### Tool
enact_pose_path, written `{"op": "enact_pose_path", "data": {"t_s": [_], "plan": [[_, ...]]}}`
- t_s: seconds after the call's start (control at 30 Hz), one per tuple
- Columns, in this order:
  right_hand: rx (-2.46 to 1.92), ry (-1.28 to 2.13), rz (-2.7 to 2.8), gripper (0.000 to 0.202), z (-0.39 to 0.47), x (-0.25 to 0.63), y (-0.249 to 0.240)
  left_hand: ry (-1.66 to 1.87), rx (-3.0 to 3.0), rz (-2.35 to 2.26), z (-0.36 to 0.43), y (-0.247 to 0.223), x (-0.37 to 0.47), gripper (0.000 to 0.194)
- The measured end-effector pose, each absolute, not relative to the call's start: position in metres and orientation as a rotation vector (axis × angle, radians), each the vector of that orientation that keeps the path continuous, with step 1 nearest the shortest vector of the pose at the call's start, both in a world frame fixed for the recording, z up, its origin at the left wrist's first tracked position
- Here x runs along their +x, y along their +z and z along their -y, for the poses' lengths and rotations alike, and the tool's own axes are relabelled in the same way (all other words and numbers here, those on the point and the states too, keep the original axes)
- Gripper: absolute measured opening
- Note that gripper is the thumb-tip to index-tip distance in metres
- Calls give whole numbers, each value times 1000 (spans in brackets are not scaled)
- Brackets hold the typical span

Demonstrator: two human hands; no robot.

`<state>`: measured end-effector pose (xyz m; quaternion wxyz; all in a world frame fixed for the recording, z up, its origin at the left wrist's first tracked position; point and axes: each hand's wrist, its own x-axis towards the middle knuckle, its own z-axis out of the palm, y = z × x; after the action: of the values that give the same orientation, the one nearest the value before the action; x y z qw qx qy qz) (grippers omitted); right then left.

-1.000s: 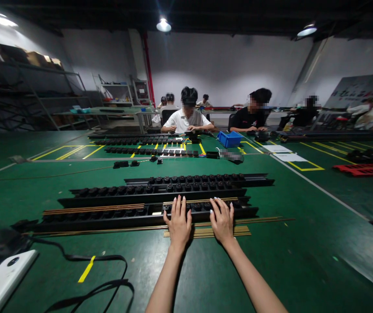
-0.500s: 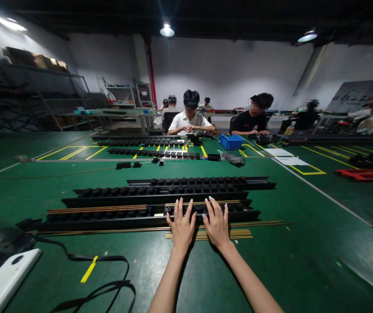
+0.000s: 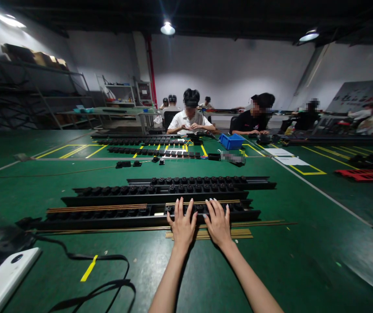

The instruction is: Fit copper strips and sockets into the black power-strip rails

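Observation:
My left hand [image 3: 183,224] lies with fingers spread over the nearest black rail [image 3: 108,221], a long channel holding a row of black blocks. To its right, my right hand [image 3: 218,221] rests on the same rail, fingers also apart and stretched forward. A thin brass rod [image 3: 202,202] runs along the rail's far side by my fingertips. On the rail's left half lie several copper-coloured rods [image 3: 98,208]. Several short brass rods [image 3: 241,234] lie on the table, partly under my wrists. Longer thin rods [image 3: 108,230] stretch along the rail's near edge.
Two more black rails [image 3: 153,200] lie just beyond. Farther off are a blue bin [image 3: 231,141], white papers [image 3: 290,161] and a red slotted part [image 3: 365,175]. A white phone-like object [image 3: 10,278] and black strap [image 3: 108,258] lie at left. Co-workers [image 3: 191,119] sit opposite.
My hands stay on the rail in nearly the same place; the right one has shifted very slightly. The co-worker opposite has moved their hands a little.

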<state>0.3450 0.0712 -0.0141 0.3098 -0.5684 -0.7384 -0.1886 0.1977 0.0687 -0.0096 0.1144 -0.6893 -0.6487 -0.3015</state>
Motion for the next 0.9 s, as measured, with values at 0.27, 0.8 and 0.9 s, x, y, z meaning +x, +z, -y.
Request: {"op": "enact_pose_path", "data": {"t_s": [0.27, 0.8, 0.9], "plan": [[-1530, -512, 1889, 45, -72, 355, -17, -894, -2012, 1902, -68, -9, 198, 48], [-1617, -547, 1696, 45, -77, 378, -29, -917, -2028, 1904, -67, -7, 198, 47], [-1622, -543, 1707, 43, -78, 382, -30, -906, -2018, 1914, -67, -7, 199, 47]]}}
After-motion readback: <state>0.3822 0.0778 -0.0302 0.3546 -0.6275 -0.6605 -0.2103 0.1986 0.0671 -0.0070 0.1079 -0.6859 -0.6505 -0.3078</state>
